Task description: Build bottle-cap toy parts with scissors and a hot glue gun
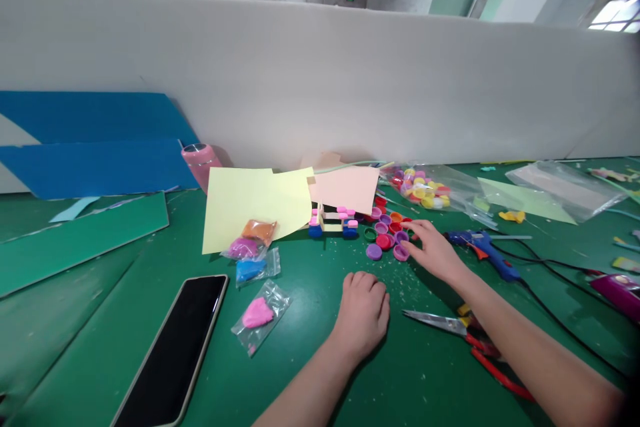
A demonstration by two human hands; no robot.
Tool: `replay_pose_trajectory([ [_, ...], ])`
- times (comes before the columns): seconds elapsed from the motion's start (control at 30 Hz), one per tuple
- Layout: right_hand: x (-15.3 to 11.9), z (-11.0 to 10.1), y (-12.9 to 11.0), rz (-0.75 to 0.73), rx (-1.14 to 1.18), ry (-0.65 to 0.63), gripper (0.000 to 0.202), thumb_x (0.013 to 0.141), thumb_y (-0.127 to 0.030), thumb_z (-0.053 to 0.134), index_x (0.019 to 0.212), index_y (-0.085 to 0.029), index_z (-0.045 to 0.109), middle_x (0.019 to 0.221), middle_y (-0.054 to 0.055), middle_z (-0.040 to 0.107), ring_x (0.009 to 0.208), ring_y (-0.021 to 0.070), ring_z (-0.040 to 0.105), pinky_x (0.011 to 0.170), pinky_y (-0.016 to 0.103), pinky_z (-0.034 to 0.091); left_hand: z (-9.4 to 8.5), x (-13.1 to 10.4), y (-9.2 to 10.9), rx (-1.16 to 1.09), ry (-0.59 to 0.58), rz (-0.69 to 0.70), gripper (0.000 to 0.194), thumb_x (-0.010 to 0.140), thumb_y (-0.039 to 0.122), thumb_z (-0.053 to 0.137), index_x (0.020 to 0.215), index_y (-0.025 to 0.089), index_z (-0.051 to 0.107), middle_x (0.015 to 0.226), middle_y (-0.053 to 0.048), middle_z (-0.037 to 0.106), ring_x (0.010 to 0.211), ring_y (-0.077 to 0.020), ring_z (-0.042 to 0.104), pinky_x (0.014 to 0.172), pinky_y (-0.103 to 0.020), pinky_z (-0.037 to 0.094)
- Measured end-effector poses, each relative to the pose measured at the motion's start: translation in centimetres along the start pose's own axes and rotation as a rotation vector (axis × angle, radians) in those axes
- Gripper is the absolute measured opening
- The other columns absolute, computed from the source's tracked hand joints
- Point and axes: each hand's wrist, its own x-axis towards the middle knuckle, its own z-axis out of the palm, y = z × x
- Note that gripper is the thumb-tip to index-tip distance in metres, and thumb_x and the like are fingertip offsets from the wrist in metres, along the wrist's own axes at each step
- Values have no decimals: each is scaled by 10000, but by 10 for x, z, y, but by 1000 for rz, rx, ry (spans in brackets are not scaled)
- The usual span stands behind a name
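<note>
My right grip (434, 250), fingers apart, is at the round, multicoloured plastic caps (383, 242), left loose on the green worktop (310, 300). My left grip (363, 310) is curled; holding anything, I can't tell. Beside the caps, the small pink-and-blue, pale-framed model (333, 227) looks assembled.

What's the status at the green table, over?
Right hand open at the loose colored caps, contact unclear. Left hand curled on the green table, inside of grip hidden. Scissors partly behind the right forearm, apart from the caps.
</note>
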Motion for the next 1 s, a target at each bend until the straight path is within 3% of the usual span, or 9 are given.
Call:
replay_pose_trajectory([
  [0.37,12,6,-4,79,-138,-82,205,870,-268,497,1034,-155,548,1021,48,585,820,154,593,704,340,496,0,0,0,-45,11,-11,193,823,157,393,787,153,583,838,-77,586,831,-206,486,796,-385,353],
  [0.63,7,-22,-6,167,-2,174,285,879,-324,398,979,-144,595,858,63,653,762,200,607,669,333,472,-2,0,1,-163,35,-43,215,821,167,396,800,158,609,837,-92,604,830,-221,496,813,-412,347],
  [0.83,-27,-20,-54,-3,247,17,335,884,-310,341,1033,-168,605,862,49,687,741,183,636,654,270,495,-8,-1,4,-339,141,-239,294,854,254,372,1044,105,538,952,-142,603,897,-240,516,808,-408,382],
  [0.9,-44,-14,-74,-69,308,-60,338,894,-288,326,1073,-179,592,942,54,675,857,178,623,740,263,483,-14,-5,8,-417,176,-333,359,891,282,278,1122,87,472,986,-152,592,862,-212,541,755,-363,424],
  [0.97,-58,-9,-91,-126,353,-128,330,894,-260,336,1122,-196,565,1012,52,656,928,170,601,792,255,462,-23,-11,14,-530,157,-378,376,904,309,232,1117,118,475,901,-99,607,729,-158,555,643,-283,450],
  [1.0,-65,-6,-97,-146,370,-156,332,891,-253,347,1151,-198,546,1025,55,651,934,170,597,800,257,456,-28,-15,16,-724,109,-437,364,899,330,259,1073,132,510,821,-66,597,679,-144,539,606,-262,441],
])
